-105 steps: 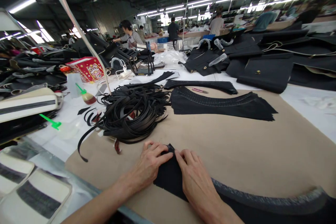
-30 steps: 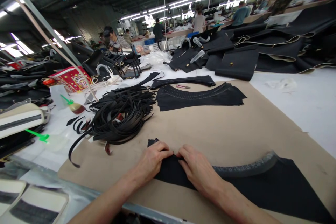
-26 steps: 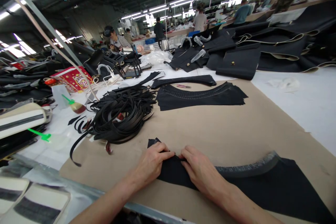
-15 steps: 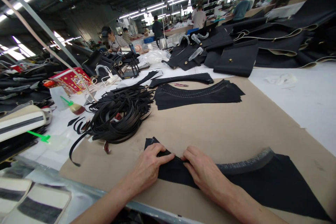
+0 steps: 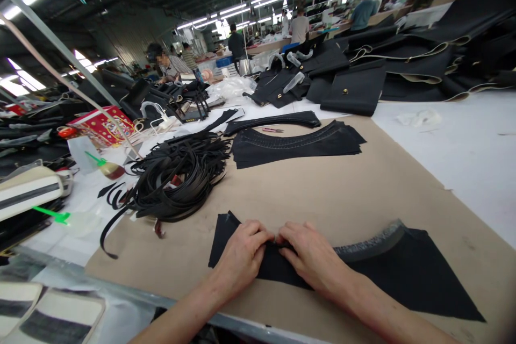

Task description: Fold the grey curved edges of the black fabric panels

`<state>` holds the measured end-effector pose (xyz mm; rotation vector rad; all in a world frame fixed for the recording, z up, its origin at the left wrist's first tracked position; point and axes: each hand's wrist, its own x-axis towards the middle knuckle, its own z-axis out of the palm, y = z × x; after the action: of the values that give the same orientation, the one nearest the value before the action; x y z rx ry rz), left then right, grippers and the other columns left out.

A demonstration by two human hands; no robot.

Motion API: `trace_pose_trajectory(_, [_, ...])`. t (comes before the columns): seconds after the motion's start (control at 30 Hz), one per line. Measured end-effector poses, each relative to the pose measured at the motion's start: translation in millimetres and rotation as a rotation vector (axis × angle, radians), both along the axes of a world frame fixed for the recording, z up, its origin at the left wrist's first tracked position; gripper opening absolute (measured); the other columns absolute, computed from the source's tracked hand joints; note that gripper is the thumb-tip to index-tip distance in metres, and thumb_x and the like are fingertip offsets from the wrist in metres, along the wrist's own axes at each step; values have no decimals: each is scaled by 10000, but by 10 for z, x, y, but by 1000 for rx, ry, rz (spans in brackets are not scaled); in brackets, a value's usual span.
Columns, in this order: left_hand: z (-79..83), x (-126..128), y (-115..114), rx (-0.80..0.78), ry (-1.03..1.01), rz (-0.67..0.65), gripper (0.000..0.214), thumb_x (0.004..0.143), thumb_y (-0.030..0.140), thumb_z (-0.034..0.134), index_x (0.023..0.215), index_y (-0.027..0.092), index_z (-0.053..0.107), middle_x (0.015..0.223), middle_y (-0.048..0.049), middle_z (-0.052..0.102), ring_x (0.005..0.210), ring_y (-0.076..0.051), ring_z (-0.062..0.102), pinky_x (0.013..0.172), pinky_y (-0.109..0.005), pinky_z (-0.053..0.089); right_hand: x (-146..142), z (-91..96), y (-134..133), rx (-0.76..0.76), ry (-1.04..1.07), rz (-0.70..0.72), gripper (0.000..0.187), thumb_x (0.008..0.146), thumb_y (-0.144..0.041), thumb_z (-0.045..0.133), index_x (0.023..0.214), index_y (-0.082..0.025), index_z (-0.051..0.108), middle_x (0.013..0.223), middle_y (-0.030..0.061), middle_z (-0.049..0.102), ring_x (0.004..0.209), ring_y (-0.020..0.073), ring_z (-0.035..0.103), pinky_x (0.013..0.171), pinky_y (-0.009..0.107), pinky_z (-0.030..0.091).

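Observation:
A black curved fabric panel [image 5: 403, 274] with a grey inner edge lies on the brown paper sheet [image 5: 322, 188] in front of me. My left hand [image 5: 242, 255] and my right hand [image 5: 308, 255] rest side by side on its upper edge. Their fingertips meet and pinch that edge, so both hands are closed on the panel. The panel's left corner [image 5: 221, 236] sticks out beside my left hand.
A tangle of black straps [image 5: 177, 172] lies left of centre. Beyond it lies a stack of curved black panels [image 5: 294, 142]. Finished black bags [image 5: 355, 91] pile up at the back right. A red box [image 5: 100, 126] and glue bottles stand at the left. People work at distant tables.
The panel has slid left under my hands, so more of its left corner shows. My fingertips have drawn closer together on the edge. The view has shifted slightly.

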<state>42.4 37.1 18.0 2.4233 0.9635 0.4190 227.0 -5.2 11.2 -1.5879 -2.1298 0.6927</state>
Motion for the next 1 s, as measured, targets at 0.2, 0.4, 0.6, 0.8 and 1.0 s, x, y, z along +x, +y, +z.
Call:
trace_pose_trajectory(0.2, [-12,19,-57,68,44,-17,356,848,21,431,997,217,687,930,-38,618,925,-175,533,834,-307,475,42,-18,-38,-14,32,3,119,826,-103,517,836,-203,581,887,10,604,838,165,541,784,298,380])
trace_pose_trajectory(0.4, [-87,-23,-117,118,53,-28,365,910,97,386,1100,237,663,929,-44,626,900,-171,542,798,-303,490,143,15,-92,-13,36,47,130,850,-110,509,859,-208,594,909,19,592,855,173,541,789,297,408])
trace_pose_trajectory(0.6, [-84,-26,-186,123,109,-37,413,924,127,367,1218,294,605,935,-52,590,900,-196,503,781,-343,491,272,-22,-153,9,25,62,139,881,-127,485,852,-216,588,897,12,587,845,172,540,784,300,410])
trace_pose_trajectory(0.8, [-85,-21,-239,187,215,-76,487,909,114,376,1319,337,517,1006,-73,540,947,-211,481,814,-373,500,402,23,-222,-3,30,83,152,899,-133,475,816,-211,575,883,12,574,846,164,536,766,281,417])
trace_pose_trajectory(1.0, [-87,-33,-252,261,252,-121,533,863,64,405,1324,309,513,1018,-78,543,946,-216,493,835,-390,499,562,33,-290,15,19,128,165,925,-155,448,846,-210,582,891,20,570,857,171,526,785,301,413])
